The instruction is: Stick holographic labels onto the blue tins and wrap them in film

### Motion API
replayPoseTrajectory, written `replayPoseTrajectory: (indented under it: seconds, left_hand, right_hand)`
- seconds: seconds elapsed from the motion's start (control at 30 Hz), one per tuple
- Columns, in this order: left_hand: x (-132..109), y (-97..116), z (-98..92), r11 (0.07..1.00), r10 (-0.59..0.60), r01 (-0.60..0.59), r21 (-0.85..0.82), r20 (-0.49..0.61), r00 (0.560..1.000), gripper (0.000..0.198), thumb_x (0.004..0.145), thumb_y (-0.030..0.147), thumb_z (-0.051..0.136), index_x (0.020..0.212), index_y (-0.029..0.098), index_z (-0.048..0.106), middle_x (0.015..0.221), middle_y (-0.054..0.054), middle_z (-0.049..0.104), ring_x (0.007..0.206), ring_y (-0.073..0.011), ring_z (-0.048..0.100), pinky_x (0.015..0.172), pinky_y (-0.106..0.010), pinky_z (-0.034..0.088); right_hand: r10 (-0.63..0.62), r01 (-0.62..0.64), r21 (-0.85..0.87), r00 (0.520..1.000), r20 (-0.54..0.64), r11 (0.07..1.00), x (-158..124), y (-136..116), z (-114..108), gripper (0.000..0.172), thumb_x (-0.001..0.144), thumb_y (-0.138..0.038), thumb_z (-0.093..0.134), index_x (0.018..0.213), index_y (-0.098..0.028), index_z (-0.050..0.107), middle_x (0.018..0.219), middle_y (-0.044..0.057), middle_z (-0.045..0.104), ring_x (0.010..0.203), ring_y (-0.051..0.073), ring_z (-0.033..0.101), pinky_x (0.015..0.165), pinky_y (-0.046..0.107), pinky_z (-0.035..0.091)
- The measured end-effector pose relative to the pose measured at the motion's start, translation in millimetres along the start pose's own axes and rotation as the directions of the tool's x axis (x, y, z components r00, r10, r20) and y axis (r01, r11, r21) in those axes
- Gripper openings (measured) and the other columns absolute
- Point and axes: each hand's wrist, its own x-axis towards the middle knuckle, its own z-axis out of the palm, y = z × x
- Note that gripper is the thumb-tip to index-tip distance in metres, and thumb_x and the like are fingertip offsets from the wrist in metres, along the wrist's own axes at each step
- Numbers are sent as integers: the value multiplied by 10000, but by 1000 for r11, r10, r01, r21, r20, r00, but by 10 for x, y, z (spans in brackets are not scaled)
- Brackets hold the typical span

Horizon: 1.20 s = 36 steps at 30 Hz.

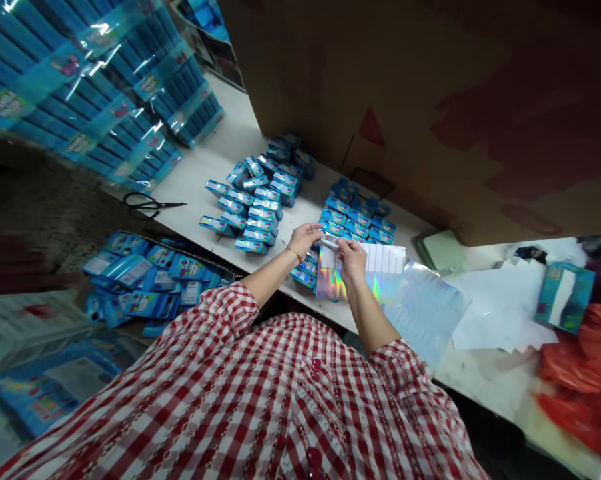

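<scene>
A sheet of stickers (386,259), white strips above and shiny rainbow backing below, lies under my right hand (351,259). That hand pinches a small pale sticker (330,243) by the sheet's upper left corner. My left hand (305,239), with a bracelet at the wrist, is closed just left of it, fingertips nearly meeting the sticker; what they hold, if anything, is too small to make out. Rows of small blue boxes (356,225) stand right behind both hands. More blue boxes (308,270) show below, partly covered by my left forearm and the sheet.
Another group of blue boxes (260,200) stands left on the white table (220,250). Scissors (153,205) lie at its left edge. Wrapped packs (80,93) are stacked behind. A big carton (405,120) bounds the back. Right are translucent sheets (425,307), papers (500,307) and red plastic (580,373).
</scene>
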Motion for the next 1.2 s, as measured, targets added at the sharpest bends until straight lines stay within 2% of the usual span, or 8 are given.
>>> replayPoseTrajectory:
  seconds: [0.17, 0.33, 0.57, 0.67, 0.77, 0.97, 1.07, 1.2]
  left_hand:
    - [359, 309, -58, 999, -51, 51, -5, 22, 998, 189, 722, 192, 662, 892, 139, 599, 614, 35, 576, 545, -46, 524, 540, -172, 388]
    - [764, 391, -7, 999, -7, 4, 34, 81, 997, 327, 619, 148, 739, 912, 129, 596, 661, 21, 606, 580, -57, 548, 606, -203, 428]
    - [1605, 454, 192, 959, 174, -168, 230, -5, 985, 315, 602, 59, 668, 911, 110, 629, 722, -29, 666, 708, -146, 626, 741, -304, 493]
    - [1966, 495, 323, 898, 276, -255, 359, -7, 961, 283, 594, 38, 656, 869, 104, 644, 749, -48, 679, 759, -175, 639, 748, -299, 498]
    - [2251, 483, 419, 850, 304, -284, 445, 26, 952, 241, 619, 46, 635, 849, 116, 650, 711, -39, 670, 726, -173, 637, 726, -300, 500]
    - [2596, 424, 455, 806, 324, -304, 508, 52, 945, 204, 582, 28, 654, 753, 139, 653, 664, -13, 642, 763, -186, 632, 780, -322, 484]
    - [2692, 388, 439, 804, 315, -301, 513, 63, 947, 210, 586, 30, 651, 764, 142, 657, 691, -19, 650, 791, -191, 636, 782, -319, 485]
    - [2759, 295, 427, 814, 315, -321, 485, 96, 944, 220, 571, 43, 676, 765, 142, 653, 624, 0, 623, 687, -169, 623, 721, -319, 506]
  right_hand:
    - [-46, 46, -8, 998, -37, 999, 316, -7, 299, 301, 522, -380, 716, 709, -154, 651, 557, -60, 561, 500, 67, 427, 473, 198, 303]
    - [-72, 70, -32, 994, -85, 997, 675, -106, 348, 294, 532, -384, 693, 708, -151, 657, 635, -23, 620, 555, 90, 486, 501, 204, 341]
    - [-329, 263, -268, 912, -244, 927, 1301, -138, 529, 307, 651, -394, 561, 740, -128, 687, 755, 55, 691, 749, 178, 602, 684, 275, 452]
    - [-358, 206, -419, 875, -325, 884, 1541, -148, 638, 327, 690, -399, 529, 771, -137, 708, 793, 79, 705, 755, 204, 617, 691, 289, 447]
    - [-375, 105, -583, 852, -365, 806, 1694, -161, 697, 319, 725, -404, 512, 798, -176, 723, 832, 93, 713, 783, 239, 618, 718, 326, 433]
    - [-388, 35, -719, 860, -333, 694, 1803, -191, 738, 302, 773, -358, 484, 832, -181, 721, 954, 125, 684, 963, 310, 551, 814, 442, 376]
    - [-406, 28, -756, 857, -319, 654, 1830, -178, 759, 272, 777, -316, 489, 843, -181, 716, 980, 127, 663, 999, 322, 518, 831, 465, 359]
    - [-445, 40, -786, 842, -306, 617, 1860, -132, 797, 280, 784, -292, 466, 836, -149, 702, 988, 164, 637, 991, 324, 497, 824, 467, 357]
